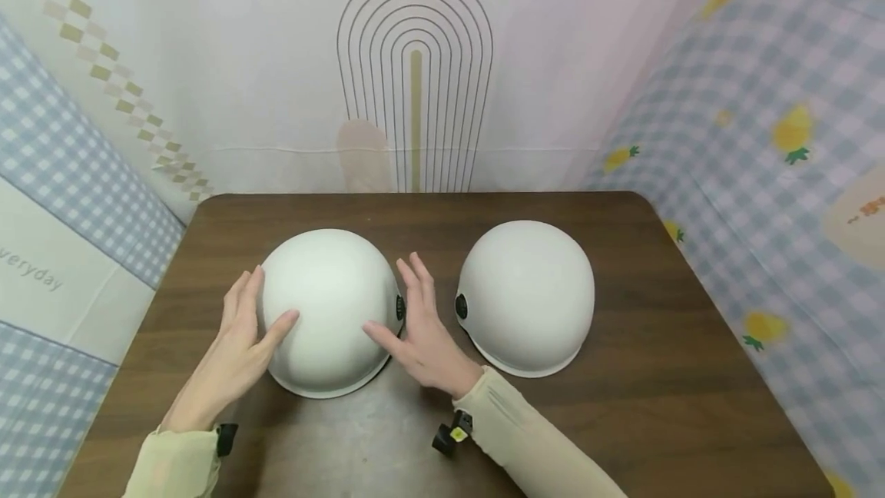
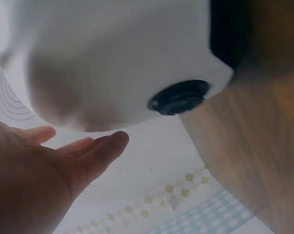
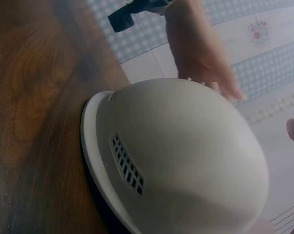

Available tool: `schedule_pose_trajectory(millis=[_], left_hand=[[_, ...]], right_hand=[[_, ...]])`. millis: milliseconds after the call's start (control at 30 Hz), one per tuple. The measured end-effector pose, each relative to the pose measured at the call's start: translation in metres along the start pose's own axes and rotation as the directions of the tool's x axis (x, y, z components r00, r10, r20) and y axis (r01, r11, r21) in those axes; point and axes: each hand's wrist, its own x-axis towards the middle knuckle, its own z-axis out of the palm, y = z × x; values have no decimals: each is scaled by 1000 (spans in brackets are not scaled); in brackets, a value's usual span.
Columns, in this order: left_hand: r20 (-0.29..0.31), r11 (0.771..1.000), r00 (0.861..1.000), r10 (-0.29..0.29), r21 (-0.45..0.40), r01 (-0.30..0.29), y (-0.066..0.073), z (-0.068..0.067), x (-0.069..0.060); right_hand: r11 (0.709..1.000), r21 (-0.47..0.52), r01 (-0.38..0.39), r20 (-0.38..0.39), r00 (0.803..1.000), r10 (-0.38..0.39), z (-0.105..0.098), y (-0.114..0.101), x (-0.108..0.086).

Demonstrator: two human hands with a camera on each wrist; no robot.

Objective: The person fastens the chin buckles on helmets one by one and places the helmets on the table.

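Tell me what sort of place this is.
Probably a makeshift indoor filming corner: patterned cloths hang behind and beside a wood-topped table, which bears two white helmets.

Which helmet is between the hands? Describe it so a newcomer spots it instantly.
In the head view, find the brown table. On its left half sits the left helmet, a white dome with a round black disc on its right side. Unlike the right helmet, it lies between the left hand and the right hand.
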Motion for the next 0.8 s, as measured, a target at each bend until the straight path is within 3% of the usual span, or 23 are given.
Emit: schedule_pose_trajectory(millis=[233,533,800], left_hand=[[-30,999,999,-11,42,13,9,3,10],[-60,997,998,-32,72,36,9,-13,9],[-29,998,997,-68,7,68,12,11,26]], right_hand=[[992,69,-110,-5,994,110,12,12,9],[967,125,-224,42,975,220,36,8,26],[945,102,-312,18,950,312,24,21,25]])
